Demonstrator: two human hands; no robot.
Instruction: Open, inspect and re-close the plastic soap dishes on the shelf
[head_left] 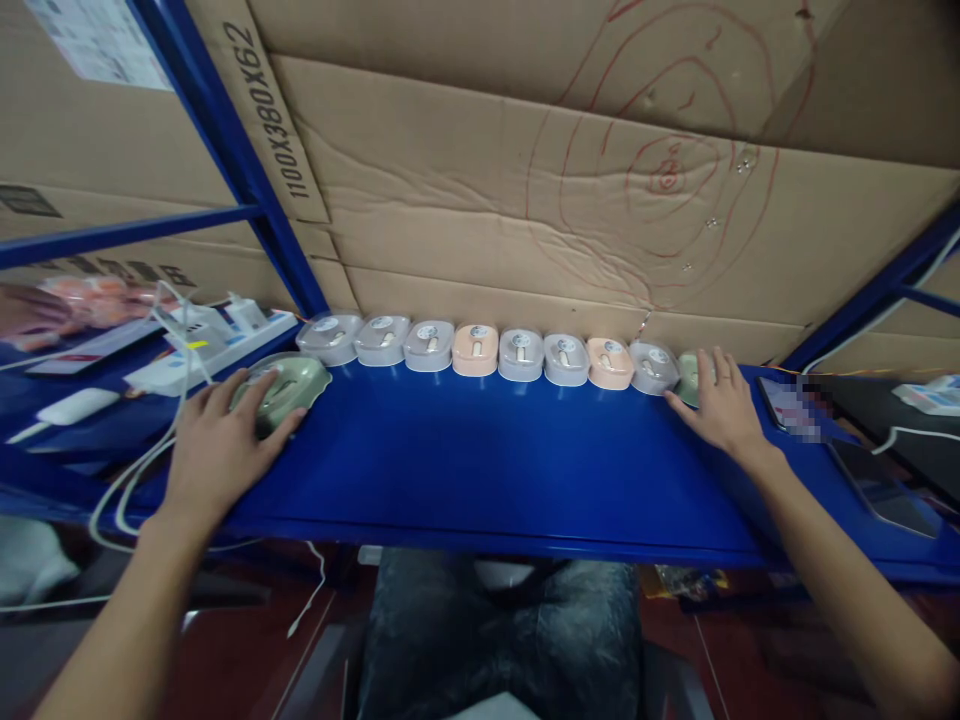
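A row of several small lidded plastic cases (480,350), grey and peach, lines the back of a blue shelf (480,470) against cardboard. My left hand (225,440) rests on a green case (289,385) at the row's left end, fingers wrapped over it. At the right end, my right hand (720,405) lies with fingers spread on another green case (688,375), which it mostly hides.
White power strips and chargers (202,335) with trailing white cables (150,460) lie left of the shelf. A phone (791,405) and a dark tablet (885,480) lie to the right. Blue rack posts (247,170) and large cardboard sheets (570,200) stand behind.
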